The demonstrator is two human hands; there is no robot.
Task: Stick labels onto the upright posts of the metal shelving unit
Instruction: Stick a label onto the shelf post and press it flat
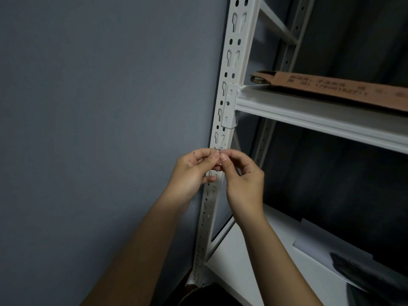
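My two bare forearms rise from the bottom edge of the frame toward its middle, nearest to me, wrists slightly bent so both hands meet in front of the white slotted post point(229, 69). My left hand point(191, 171) has its fingers curled inward, thumb and forefinger drawn together at the top. My right hand point(240, 173) mirrors it, thumb and forefinger tips pressed against those of the left. Between those four fingertips I pinch a small label point(218, 149), of which only a sliver with dark marks shows just above my fingers, lying over the post's face below the shelf bracket. To the right of centre a white shelf beam point(320, 120) runs off toward the right edge, carrying a flat brown cardboard box point(335, 87) with printed text. A lower shelf point(265, 261) sits at lower right, against the grey wall point(99, 107) filling the left.
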